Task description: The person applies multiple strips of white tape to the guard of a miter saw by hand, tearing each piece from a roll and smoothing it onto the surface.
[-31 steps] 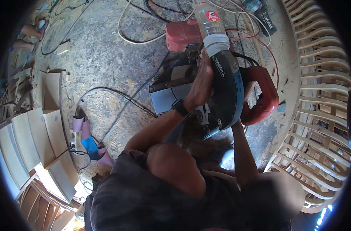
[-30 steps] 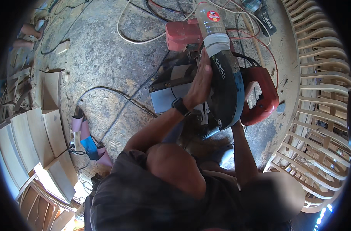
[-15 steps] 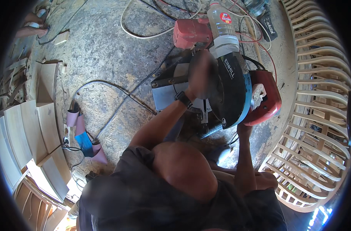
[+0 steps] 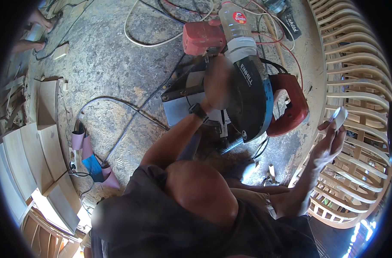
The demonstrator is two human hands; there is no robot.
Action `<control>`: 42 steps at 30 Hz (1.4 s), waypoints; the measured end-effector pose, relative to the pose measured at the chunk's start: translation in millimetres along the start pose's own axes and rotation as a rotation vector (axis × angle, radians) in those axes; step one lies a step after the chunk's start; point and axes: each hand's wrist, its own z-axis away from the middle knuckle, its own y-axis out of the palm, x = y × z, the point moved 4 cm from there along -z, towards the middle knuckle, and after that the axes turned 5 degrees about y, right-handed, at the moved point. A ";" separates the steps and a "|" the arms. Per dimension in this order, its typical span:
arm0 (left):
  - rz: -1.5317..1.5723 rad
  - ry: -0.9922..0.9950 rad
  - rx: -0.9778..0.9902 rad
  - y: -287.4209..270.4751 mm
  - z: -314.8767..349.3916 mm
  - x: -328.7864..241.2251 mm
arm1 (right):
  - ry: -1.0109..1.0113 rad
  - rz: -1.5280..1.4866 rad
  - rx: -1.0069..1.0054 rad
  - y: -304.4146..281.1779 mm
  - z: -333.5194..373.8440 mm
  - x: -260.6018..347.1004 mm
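Note:
A mitre saw [image 4: 251, 99] with a black and blue blade guard stands on the floor in front of me. My left hand [image 4: 219, 86] reaches over the saw's base beside the blade; it is blurred, so its fingers and anything under them cannot be made out. Off to the right, my right hand [image 4: 329, 144] is raised, its fingers closed on a small pale wood piece [image 4: 341, 118]. The red saw handle [image 4: 301, 107] lies to the left of that hand, with no hand on it.
A clear bottle [image 4: 236, 28] is at the saw's back. Curved slatted wooden furniture [image 4: 357, 69] lines the right side. Cables [image 4: 131, 112] cross the floor. Pale boards [image 4: 19, 150] stand at left, and another person's feet [image 4: 36, 45] show at far left.
My right hand has let go of the saw handle and moved out right, where it now holds a small wood piece. My left hand remains by the saw. The view has shifted slightly.

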 end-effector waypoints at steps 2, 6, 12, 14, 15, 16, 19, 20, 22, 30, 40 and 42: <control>-0.075 -0.034 -0.058 -1.5 6.8 -0.7 | -0.084 -0.020 0.225 3.3 -8.8 25.7; -0.170 0.213 -0.276 -33.9 -7.5 -36.1 | -0.120 0.084 0.480 10.4 -21.4 56.8; -0.200 0.408 -0.396 -40.6 -38.3 -45.7 | -0.275 0.247 0.585 16.6 -18.5 63.2; -0.219 0.441 -0.382 -35.6 -39.5 -42.3 | -0.264 0.257 0.574 16.5 -14.1 56.4; -0.227 0.456 -0.375 -32.0 -38.8 -37.8 | -0.260 0.246 0.583 15.3 -13.5 53.0; -0.207 0.435 -0.349 -29.5 -38.4 -31.8 | -0.257 0.235 0.591 14.3 -13.1 51.0; -0.088 0.327 -0.258 -27.3 -36.9 -20.5 | -0.268 0.223 0.598 13.5 -11.9 54.3; -0.011 0.259 -0.220 -29.4 -30.5 -16.7 | -0.328 0.202 0.621 15.6 -10.7 56.5; 0.193 0.194 -0.203 -31.1 -17.3 -21.9 | -0.451 0.183 0.658 20.2 -13.1 64.7; 0.413 0.562 -0.067 -23.0 15.5 -160.8 | -0.728 0.155 0.870 63.5 -12.0 99.4; 0.629 0.289 -0.159 -25.2 36.5 -144.5 | -0.799 0.157 0.999 85.2 -17.3 130.5; 0.623 0.265 -0.248 -42.0 29.9 -137.4 | -0.735 0.389 0.912 102.6 -34.9 126.7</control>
